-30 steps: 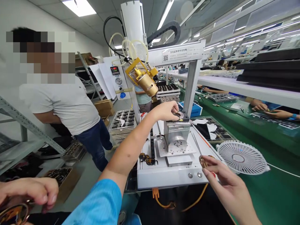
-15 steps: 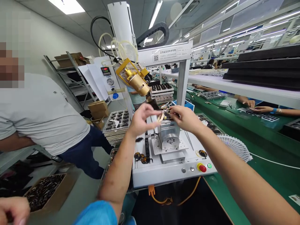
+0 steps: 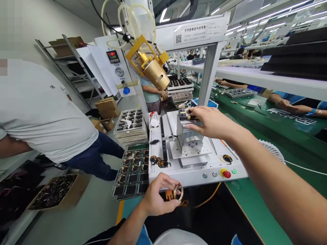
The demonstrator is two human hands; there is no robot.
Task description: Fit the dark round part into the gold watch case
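L hand point(image 3: 156, 198) pinching gold ring point(image 3: 175, 193), lower ctr. R hand point(image 3: 217, 122) at fixture point(image 3: 189, 140) top, fingers bent, grip unclear. Tray point(image 3: 133, 179) lower left part-filled w/ rings; can't tell fixture load status.

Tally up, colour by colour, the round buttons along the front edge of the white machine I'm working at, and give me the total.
Silver round metal buttons: 2
Red mushroom-shaped button with a yellow collar: 1
Green round button with a pale rim: 1
Total: 4
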